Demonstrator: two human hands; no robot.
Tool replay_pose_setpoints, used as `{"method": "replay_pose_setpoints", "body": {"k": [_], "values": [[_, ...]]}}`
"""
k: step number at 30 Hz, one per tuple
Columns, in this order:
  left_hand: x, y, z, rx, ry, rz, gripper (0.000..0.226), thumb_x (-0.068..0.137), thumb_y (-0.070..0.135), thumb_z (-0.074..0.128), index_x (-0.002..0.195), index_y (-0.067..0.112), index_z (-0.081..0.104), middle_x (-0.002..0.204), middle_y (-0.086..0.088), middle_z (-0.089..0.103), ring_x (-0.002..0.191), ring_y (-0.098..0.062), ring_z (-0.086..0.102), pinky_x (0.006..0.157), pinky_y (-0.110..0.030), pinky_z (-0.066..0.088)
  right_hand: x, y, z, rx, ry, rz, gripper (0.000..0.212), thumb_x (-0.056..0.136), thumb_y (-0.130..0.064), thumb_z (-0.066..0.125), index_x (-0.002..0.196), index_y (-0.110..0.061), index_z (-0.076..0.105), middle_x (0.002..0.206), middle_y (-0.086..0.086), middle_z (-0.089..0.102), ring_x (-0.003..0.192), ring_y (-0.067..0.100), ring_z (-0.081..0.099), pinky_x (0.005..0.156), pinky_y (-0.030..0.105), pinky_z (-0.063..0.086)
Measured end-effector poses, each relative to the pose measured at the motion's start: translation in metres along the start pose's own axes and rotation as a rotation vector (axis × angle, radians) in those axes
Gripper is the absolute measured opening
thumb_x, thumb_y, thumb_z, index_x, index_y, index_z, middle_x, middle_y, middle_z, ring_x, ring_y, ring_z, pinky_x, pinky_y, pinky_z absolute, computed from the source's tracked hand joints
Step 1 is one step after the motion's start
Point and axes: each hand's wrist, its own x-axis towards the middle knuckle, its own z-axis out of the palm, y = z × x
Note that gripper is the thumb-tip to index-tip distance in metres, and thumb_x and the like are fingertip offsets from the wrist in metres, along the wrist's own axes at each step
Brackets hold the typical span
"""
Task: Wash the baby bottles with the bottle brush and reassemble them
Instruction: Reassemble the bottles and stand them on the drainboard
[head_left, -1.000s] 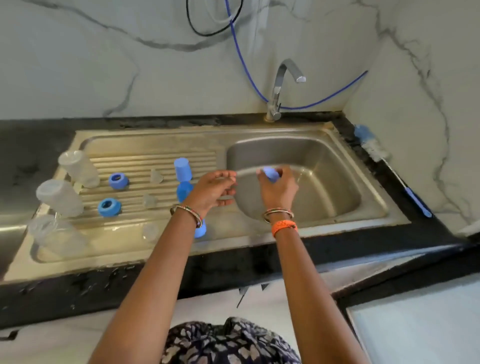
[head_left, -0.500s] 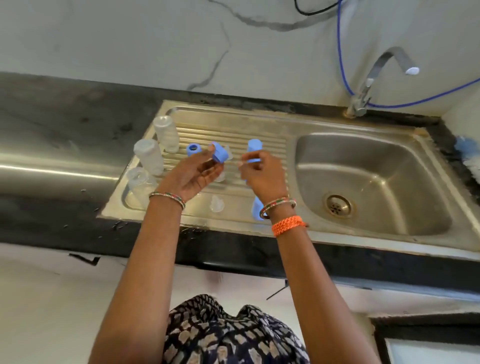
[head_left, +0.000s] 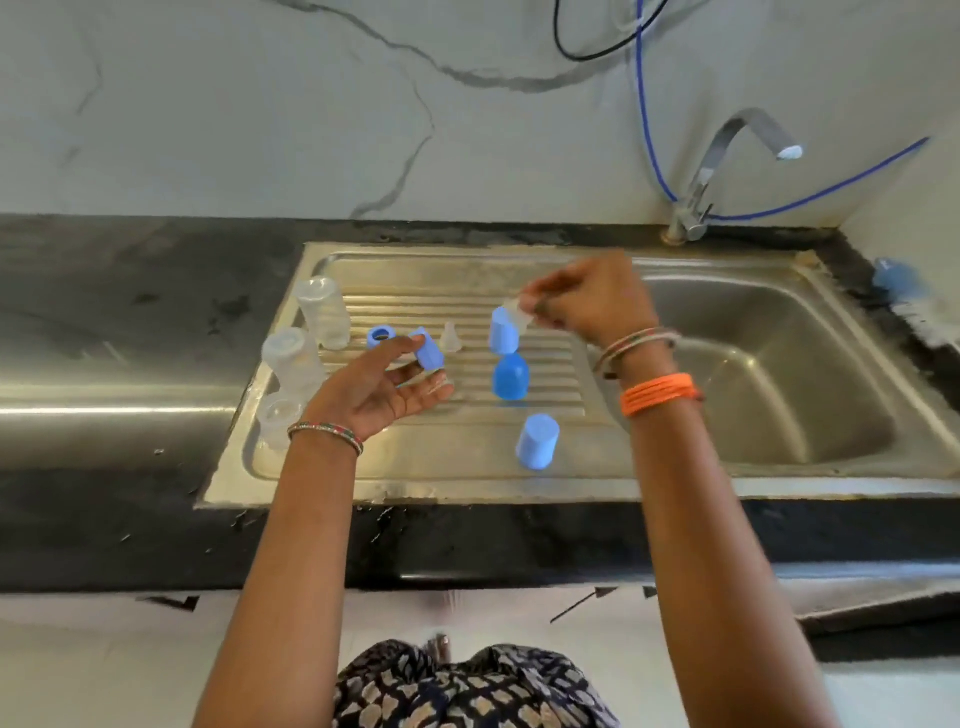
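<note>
The left hand lies palm up over the drainboard, a blue collar ring resting loosely at its relaxed fingertips. The right hand pinches a clear teat just above a blue cap. That teat looks soft, light and probably wet-slick, so the firmer base flange is the place to grip. Beyond the left fingers, three clear bottles stand open and apparently empty. The basin under the right wrist holds nothing visible.
</note>
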Motion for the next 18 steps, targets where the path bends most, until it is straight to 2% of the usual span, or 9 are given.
{"method": "replay_pose_setpoints", "body": {"k": [2,4,6,8,9,12,15,16,18], "values": [[0.007,0.0,0.013,-0.054,-0.068,-0.018,0.009,0.094,0.012,0.054,0.091,0.005,0.057,0.095,-0.019,0.059,0.083,-0.029,0.064,0.071,-0.04,0.059,0.005,0.008,-0.041,0.369,-0.042,0.16,0.009,0.079,0.002,0.067,0.078,-0.006,0.07,0.063,0.0,0.069,0.06,0.008,0.065,0.063,0.018,0.056],[0.013,-0.002,0.031,-0.08,-0.143,-0.065,0.011,0.094,0.014,0.052,0.091,0.005,0.057,0.093,-0.018,0.061,0.076,-0.027,0.068,0.072,-0.037,0.058,0.006,0.046,-0.066,0.629,0.027,0.363,0.013,0.074,-0.011,0.068,0.086,-0.007,0.07,0.074,0.004,0.072,0.064,0.009,0.068,0.063,0.018,0.056],[0.02,-0.008,0.047,-0.04,-0.19,-0.113,0.011,0.094,0.016,0.052,0.093,0.006,0.058,0.094,-0.018,0.061,0.071,-0.025,0.07,0.071,-0.034,0.058,0.004,0.096,-0.072,0.244,0.217,0.642,0.053,0.066,-0.031,0.081,0.109,-0.005,0.064,0.107,0.016,0.069,0.094,0.022,0.068,0.082,0.03,0.056],[0.026,-0.014,0.062,0.027,-0.208,-0.161,0.012,0.094,0.016,0.052,0.092,0.006,0.058,0.093,-0.019,0.061,0.068,-0.025,0.07,0.067,-0.033,0.059,-0.005,0.121,-0.074,-0.492,0.432,0.768,0.051,0.073,-0.025,0.078,0.118,-0.007,0.061,0.119,0.015,0.063,0.11,0.03,0.061,0.09,0.038,0.05],[0.031,-0.015,0.068,0.061,-0.21,-0.174,0.013,0.094,0.016,0.052,0.091,0.006,0.058,0.091,-0.02,0.062,0.066,-0.025,0.07,0.064,-0.032,0.059,-0.005,0.123,-0.078,-0.629,0.517,0.766,0.043,0.075,-0.021,0.075,0.114,-0.007,0.063,0.116,0.014,0.065,0.109,0.031,0.062,0.088,0.038,0.051],[0.042,-0.019,0.081,0.115,-0.222,-0.191,0.013,0.093,0.018,0.054,0.096,0.006,0.058,0.092,-0.02,0.063,0.065,-0.025,0.07,0.06,-0.031,0.059,0.009,0.094,-0.106,-0.392,0.593,0.57,0.035,0.071,-0.024,0.077,0.099,-0.006,0.07,0.095,0.013,0.071,0.093,0.028,0.069,0.078,0.034,0.056],[0.047,-0.018,0.091,0.073,-0.252,-0.192,0.013,0.093,0.017,0.055,0.095,0.006,0.059,0.093,-0.019,0.061,0.067,-0.025,0.068,0.06,-0.032,0.059,0.005,0.071,-0.126,0.263,0.358,0.445,0.01,0.081,-0.013,0.072,0.083,-0.005,0.067,0.062,0.002,0.069,0.055,0.008,0.067,0.048,0.016,0.05],[0.047,-0.018,0.095,0.049,-0.258,-0.188,0.012,0.093,0.016,0.054,0.095,0.005,0.059,0.091,-0.019,0.062,0.068,-0.025,0.068,0.062,-0.032,0.059,0.003,0.075,-0.122,0.285,0.318,0.501,0.008,0.085,-0.012,0.068,0.084,-0.006,0.064,0.061,0.002,0.069,0.053,0.007,0.066,0.047,0.014,0.048],[0.047,-0.017,0.099,0.02,-0.272,-0.174,0.011,0.094,0.015,0.053,0.094,0.005,0.059,0.084,-0.018,0.066,0.068,-0.024,0.068,0.066,-0.031,0.059,0.002,0.092,-0.103,-0.259,0.34,0.713,0.023,0.082,-0.022,0.072,0.096,-0.005,0.064,0.085,0.008,0.072,0.079,0.018,0.07,0.065,0.024,0.053]]}}
